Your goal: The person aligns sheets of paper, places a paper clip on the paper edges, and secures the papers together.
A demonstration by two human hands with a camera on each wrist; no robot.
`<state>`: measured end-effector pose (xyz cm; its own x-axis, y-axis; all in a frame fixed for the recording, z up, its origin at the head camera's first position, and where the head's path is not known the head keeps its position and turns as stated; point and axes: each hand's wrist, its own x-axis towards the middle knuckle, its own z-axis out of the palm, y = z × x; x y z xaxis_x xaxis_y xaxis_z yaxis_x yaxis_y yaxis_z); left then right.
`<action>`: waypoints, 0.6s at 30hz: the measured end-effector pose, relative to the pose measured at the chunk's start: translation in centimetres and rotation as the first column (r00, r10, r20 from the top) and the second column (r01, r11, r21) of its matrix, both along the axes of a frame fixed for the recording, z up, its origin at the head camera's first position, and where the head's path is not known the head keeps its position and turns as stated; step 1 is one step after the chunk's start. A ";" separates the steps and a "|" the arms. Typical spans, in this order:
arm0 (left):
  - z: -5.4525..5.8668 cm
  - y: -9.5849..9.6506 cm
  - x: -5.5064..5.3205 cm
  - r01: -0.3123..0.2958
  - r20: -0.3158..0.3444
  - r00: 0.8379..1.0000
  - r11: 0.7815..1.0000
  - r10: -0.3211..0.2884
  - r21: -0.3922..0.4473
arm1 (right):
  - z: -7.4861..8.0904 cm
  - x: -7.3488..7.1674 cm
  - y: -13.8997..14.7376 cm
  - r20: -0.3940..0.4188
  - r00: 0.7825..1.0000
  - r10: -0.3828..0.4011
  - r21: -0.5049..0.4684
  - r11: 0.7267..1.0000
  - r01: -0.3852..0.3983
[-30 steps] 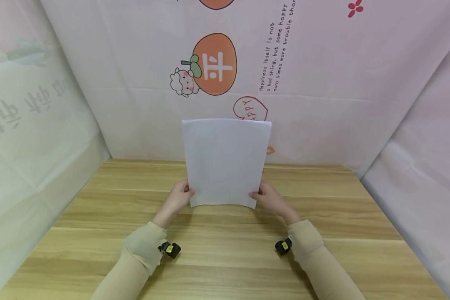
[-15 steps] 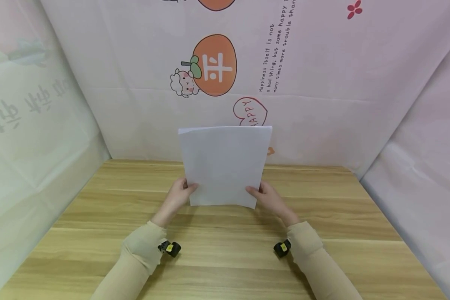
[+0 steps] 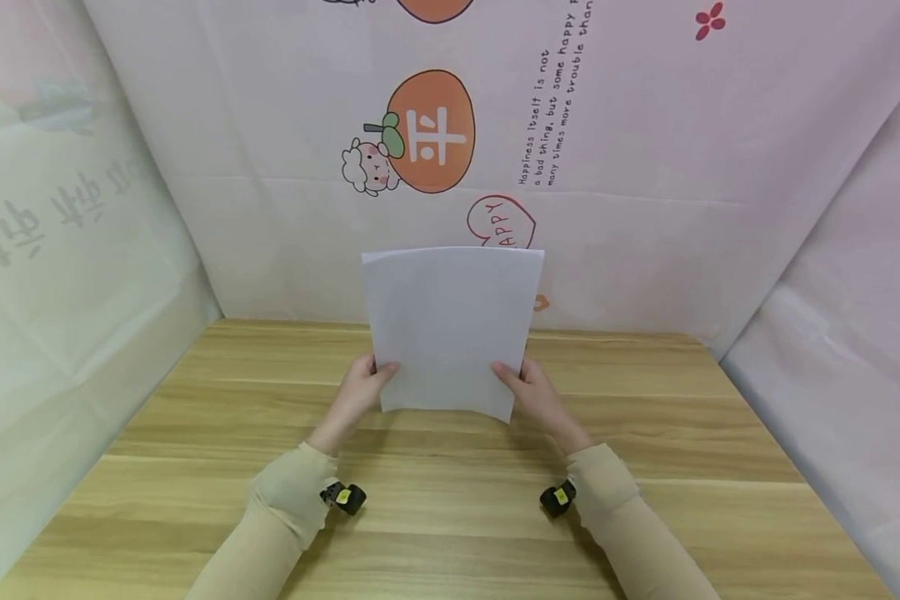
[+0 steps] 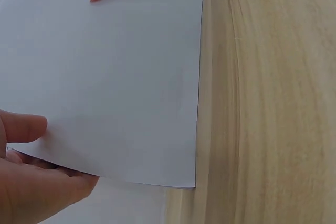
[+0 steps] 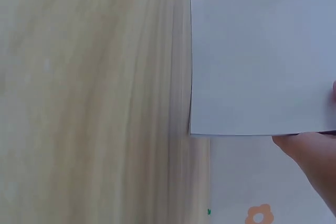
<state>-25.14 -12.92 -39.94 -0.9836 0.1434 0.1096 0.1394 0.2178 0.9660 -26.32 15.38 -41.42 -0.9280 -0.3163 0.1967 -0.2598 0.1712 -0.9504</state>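
White paper [image 3: 450, 325] stands tilted up between my hands near the back of the table, its top edge in front of the printed cloth. My left hand [image 3: 360, 387] grips the paper's left side low down, thumb on the near face and fingers behind. On the opposite side my right hand [image 3: 537, 395] pinches it the same way. In the left wrist view the left hand [image 4: 42, 177] curls round the paper's [image 4: 115, 77] edge. The right wrist view shows the right hand [image 5: 312, 158] partly, beneath the edge of the paper [image 5: 257, 66].
A wood-grain table [image 3: 450, 517] spreads out under both forearms. Behind it hangs a white cloth [image 3: 645, 150] printed with oranges and lettering, and pale cloth [image 3: 75, 250] also closes off the left and right sides. A small black camera [image 3: 348, 498] sits at the left wrist.
The paper's top edge dipped, then rose slightly. Both thumbs have slid a little higher and further inward on the near face. The hands keep their hold.
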 end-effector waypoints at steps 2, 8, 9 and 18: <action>0.0 0.1 0.0 0.001 -0.003 1.000 1.000 -0.001 0.018 | 0.0 0.0 -0.1 0.008 1.000 -0.007 -0.029 1.000 0.007; -0.3 0.2 0.0 0.004 0.021 1.000 0.997 -0.005 0.077 | 0.0 0.2 -0.3 0.035 0.999 -0.026 -0.055 0.998 0.028; -0.3 0.2 0.0 0.004 0.026 1.000 0.996 -0.006 0.086 | 0.0 0.2 -0.3 0.039 0.999 -0.027 -0.054 0.998 0.029; -0.1 0.5 -0.1 -0.022 0.020 1.000 0.994 0.020 0.105 | 0.6 0.6 -0.3 0.050 0.998 -0.029 -0.052 0.998 0.031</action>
